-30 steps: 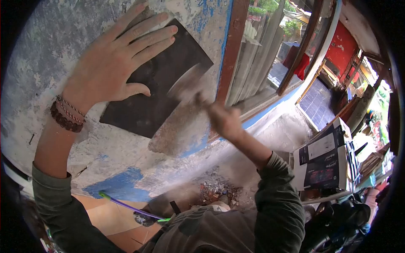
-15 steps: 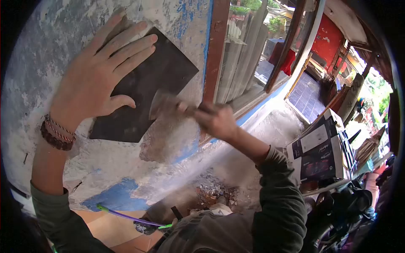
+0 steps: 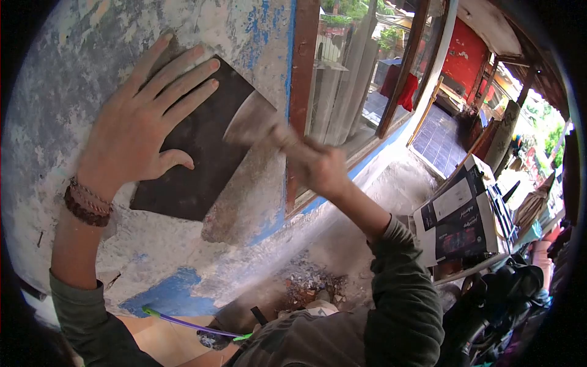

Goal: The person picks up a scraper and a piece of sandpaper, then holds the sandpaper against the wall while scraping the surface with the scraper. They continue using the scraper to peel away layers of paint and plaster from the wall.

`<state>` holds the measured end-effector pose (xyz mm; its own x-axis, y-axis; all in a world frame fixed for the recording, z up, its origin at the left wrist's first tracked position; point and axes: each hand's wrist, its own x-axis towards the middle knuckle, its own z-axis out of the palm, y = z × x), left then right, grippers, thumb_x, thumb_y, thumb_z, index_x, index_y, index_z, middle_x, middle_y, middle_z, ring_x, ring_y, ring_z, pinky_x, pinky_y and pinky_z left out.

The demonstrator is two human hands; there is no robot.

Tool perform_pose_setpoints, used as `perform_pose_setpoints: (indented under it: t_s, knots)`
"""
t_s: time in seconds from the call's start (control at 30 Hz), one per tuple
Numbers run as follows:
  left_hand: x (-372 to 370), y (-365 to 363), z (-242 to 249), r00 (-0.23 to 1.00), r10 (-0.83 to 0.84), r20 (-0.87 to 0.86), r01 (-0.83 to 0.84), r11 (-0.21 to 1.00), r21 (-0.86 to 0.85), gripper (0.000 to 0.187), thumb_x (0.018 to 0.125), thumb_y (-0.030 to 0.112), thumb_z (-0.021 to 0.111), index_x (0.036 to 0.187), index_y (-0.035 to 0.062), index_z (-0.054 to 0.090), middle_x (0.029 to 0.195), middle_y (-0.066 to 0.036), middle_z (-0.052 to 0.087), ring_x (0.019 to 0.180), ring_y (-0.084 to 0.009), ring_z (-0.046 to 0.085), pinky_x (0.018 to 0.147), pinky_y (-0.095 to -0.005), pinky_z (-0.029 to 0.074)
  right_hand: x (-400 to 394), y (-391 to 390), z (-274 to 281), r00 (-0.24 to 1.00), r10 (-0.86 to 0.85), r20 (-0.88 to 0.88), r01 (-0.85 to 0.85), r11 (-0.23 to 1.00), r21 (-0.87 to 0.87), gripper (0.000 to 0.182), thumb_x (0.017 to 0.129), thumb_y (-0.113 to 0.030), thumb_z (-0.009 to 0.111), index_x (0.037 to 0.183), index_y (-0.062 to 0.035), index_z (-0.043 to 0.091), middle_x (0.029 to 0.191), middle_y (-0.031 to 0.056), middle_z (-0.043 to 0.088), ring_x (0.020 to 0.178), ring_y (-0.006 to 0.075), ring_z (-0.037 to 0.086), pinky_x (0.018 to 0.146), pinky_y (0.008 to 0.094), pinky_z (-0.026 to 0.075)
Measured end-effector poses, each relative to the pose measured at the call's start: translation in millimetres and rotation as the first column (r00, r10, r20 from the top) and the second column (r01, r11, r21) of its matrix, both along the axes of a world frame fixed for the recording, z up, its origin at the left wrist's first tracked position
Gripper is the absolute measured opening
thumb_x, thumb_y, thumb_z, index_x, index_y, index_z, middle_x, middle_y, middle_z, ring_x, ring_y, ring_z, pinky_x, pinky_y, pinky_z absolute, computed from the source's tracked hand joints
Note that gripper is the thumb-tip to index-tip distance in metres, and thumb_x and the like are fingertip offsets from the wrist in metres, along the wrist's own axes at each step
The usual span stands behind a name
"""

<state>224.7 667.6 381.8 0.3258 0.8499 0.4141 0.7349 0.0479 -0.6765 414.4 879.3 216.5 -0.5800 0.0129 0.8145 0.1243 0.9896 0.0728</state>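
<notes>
Grey-green sleeves (image 3: 397, 293) nearest, at the bottom edge. Just beyond, rubble (image 3: 312, 282) on the floor at the foot of the wall, a purple and green cord (image 3: 189, 324) beside it. Further up, left hand (image 3: 143, 125) flat and spread wide, pressing a dark tile (image 3: 205, 153) against the peeling white and blue wall (image 3: 73, 73); beaded bracelets (image 3: 85, 202) on that wrist. Right hand (image 3: 324, 168) closed around the handle of a hammer (image 3: 254, 125), blurred head touching or just beside the tile's right edge, cannot tell which. Brown window frame (image 3: 301, 79) right of the tile. Printed cardboard box (image 3: 461, 217) far right, red wall (image 3: 465, 52) behind.
</notes>
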Motion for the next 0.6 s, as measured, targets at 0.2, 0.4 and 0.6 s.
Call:
perform_pose_setpoints:
  t_s: [0.2,0.4,0.6]
  knots:
    - [-0.4,-3.6,-0.2,0.999,-0.031,0.04,0.031,1.0,0.0,0.113,0.04,0.045,0.081,0.141,0.0192,0.037,0.151,0.002,0.029,0.141,-0.0191,0.022,0.12,-0.0481,0.011,-5.1,-11.5,-10.2,0.999,0.031,0.033,-0.035,0.993,0.117,0.05,0.072,-0.001,0.065,0.12,-0.0176,0.065,0.076,0.0053,0.063,0.056,0.0199,0.062,0.045,0.0334,0.05]
    - [14.4,-4.4,4.3,0.997,0.071,-0.043,-0.073,0.997,-0.033,0.113,0.041,0.043,0.084,0.141,0.0196,0.037,0.152,0.003,0.027,0.141,-0.0181,0.02,0.12,-0.0479,0.01,-10.9,-20.7,-22.5,0.991,0.068,0.114,-0.066,0.998,-0.023,0.053,0.075,-0.008,0.066,0.126,-0.0188,0.058,0.077,0.0057,0.06,0.055,0.0211,0.06,0.046,0.0339,0.051]
    - [9.9,-4.8,2.4,0.999,0.013,-0.036,-0.013,1.0,-0.002,0.113,0.042,0.041,0.084,0.142,0.0197,0.037,0.152,0.003,0.027,0.142,-0.0189,0.019,0.12,-0.0484,0.01,-12.7,-21.2,-30.5,0.979,0.11,0.172,-0.113,0.994,0.008,0.045,0.078,-0.008,0.064,0.122,-0.0191,0.061,0.077,0.0056,0.06,0.052,0.0202,0.06,0.041,0.0349,0.049]
